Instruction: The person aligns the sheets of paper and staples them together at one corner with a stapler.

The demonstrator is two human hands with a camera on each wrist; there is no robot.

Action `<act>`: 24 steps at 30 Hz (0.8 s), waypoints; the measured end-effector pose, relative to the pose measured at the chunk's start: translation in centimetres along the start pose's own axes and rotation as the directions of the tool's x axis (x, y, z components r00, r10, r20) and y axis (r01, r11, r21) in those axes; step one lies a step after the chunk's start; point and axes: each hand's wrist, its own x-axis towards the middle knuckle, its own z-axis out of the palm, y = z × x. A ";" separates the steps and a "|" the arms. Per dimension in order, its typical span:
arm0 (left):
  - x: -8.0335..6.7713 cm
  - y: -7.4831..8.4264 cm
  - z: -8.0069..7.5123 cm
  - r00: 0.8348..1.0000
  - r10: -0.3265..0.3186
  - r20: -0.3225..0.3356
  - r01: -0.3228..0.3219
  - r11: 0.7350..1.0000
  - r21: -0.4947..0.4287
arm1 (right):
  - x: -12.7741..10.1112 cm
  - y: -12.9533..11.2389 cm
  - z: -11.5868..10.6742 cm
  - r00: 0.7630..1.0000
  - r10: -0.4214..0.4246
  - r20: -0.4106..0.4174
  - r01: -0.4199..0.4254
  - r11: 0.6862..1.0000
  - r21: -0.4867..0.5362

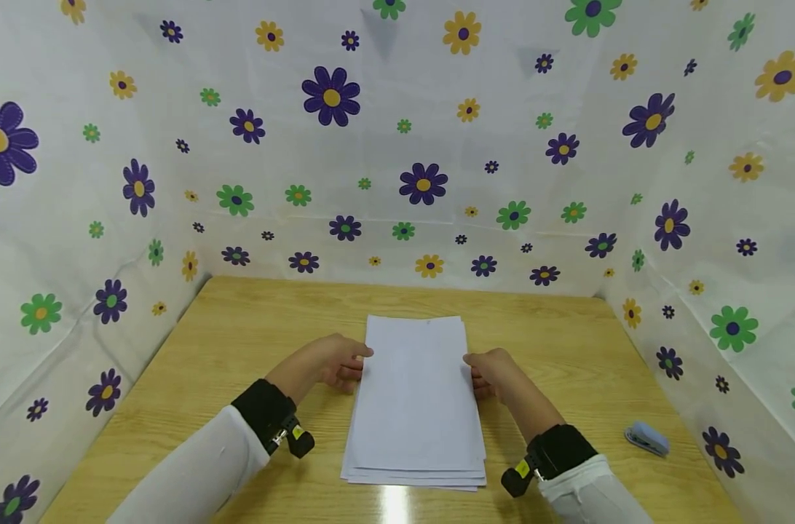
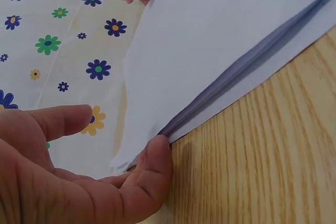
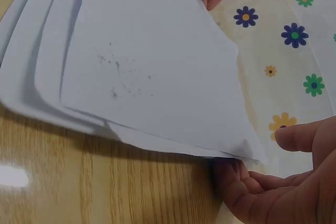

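Here's the wood-grain table [image 1: 266, 313], daisy-print sheeting [image 1: 371, 145] behind and flanking the white paper stack [image 1: 413, 407] that lies on it. Left hand [image 1: 338, 360] at the stack's left edge, right hand [image 1: 494, 371] at its right: both loosely open, fingers touching paper, thumbs clear! Well right of the stack, probably a blue stapler [image 1: 648, 439].

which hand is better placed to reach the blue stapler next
Probably the right hand: it is at the right edge of the paper stack, nearer the blue stapler; the left hand is at the opposite edge.
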 end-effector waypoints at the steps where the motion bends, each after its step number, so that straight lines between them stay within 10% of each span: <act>1: 0.1 0.1 0.0 1.000 -0.010 0.003 0.010 1.000 -0.001 | 0.0 0.0 0.0 1.000 -0.002 -0.001 0.002 1.000 -0.008; 17: 1.1 0.8 1.4 0.999 -0.053 -0.009 0.053 0.998 0.039 | 0.3 0.5 0.5 0.994 -0.083 -0.065 0.070 0.980 -0.185; 24: 1.1 0.1 1.9 0.993 0.093 -0.070 -0.079 0.982 0.174 | -0.1 0.5 0.7 0.997 -0.079 -0.025 0.077 0.994 -0.084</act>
